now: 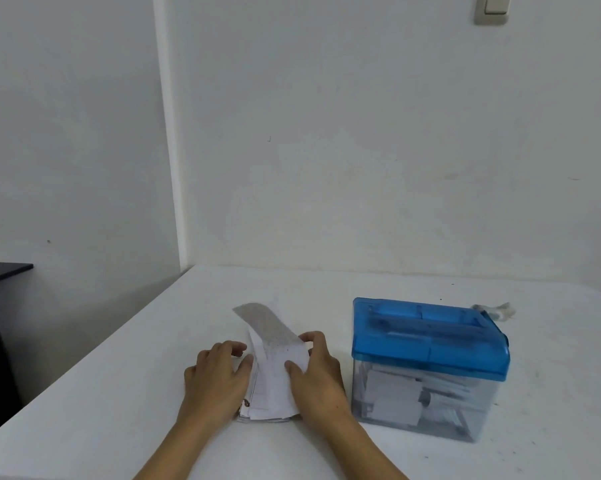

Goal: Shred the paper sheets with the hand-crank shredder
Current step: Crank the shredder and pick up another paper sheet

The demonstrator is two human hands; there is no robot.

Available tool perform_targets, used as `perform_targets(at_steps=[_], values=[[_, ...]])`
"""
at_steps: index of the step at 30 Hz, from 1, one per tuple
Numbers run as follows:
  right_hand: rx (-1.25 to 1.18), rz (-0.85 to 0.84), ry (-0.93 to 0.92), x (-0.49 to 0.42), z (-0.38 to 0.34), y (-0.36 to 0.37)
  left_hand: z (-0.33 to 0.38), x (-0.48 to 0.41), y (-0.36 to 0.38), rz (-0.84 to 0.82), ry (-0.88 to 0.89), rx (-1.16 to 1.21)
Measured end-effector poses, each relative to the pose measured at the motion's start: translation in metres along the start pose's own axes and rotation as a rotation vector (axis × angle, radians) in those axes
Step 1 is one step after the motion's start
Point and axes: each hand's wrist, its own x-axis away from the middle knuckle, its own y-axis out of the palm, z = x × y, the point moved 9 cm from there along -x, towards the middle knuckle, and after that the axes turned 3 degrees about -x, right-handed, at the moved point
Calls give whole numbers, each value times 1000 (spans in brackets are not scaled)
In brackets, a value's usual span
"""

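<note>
Right hand (318, 372) pinches the 3 o'clock edge of the seemingly light, floppy top sheet (268, 327) curling up off the paper sheets (273, 393) at 9 o'clock from the shredder (427, 344), left hand (219, 379) resting loosely curled on them.

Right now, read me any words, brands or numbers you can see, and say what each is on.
Nothing here can be read.
Top sheet, bent up by the right hand: grey print, too blurred.
Paper stack: faint marks at its left edge, too small.
Shredder: no label or brand shows.
Wall switch: no marking shows.
</note>
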Motion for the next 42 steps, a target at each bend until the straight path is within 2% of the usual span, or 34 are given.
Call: perform_targets(at_steps=[5, 13, 20, 25, 28, 30, 32, 34, 36, 39, 42], values=[[-100, -17, 15, 2, -3, 0, 2, -1, 2, -48, -41, -34], [-109, -62, 2, 2, -7, 3, 3, -1, -4, -109, -102, 302], [-107, -3, 45, 0, -4, -6, 2, -1, -4, -101, -129, 345], [-179, 35, 50, 0, -2, -10, -5, -1, -7, -26, -147, 201], [-186, 41, 20, 1, -6, -10, 2, 0, -7, -19, -84, -25], [-202, 32, -12, 0, -11, -8, 2, 2, -9, 20, -101, -44], [-225, 18, -32, 1, -15, -6, 2, 6, -15, 83, -140, 59], [-244, -20, -51, 4, -22, -2, 8, 13, -26, 165, -107, 137], [-272, -57, -88, 9, -31, 0, 24, 22, -31, 138, -40, 215], [-325, -96, -159, 18, -51, -1, 55, 37, -30, 7, -5, 551], [-370, -117, -243, 32, -82, -12, 82, 41, -46, 70, 83, 641]])
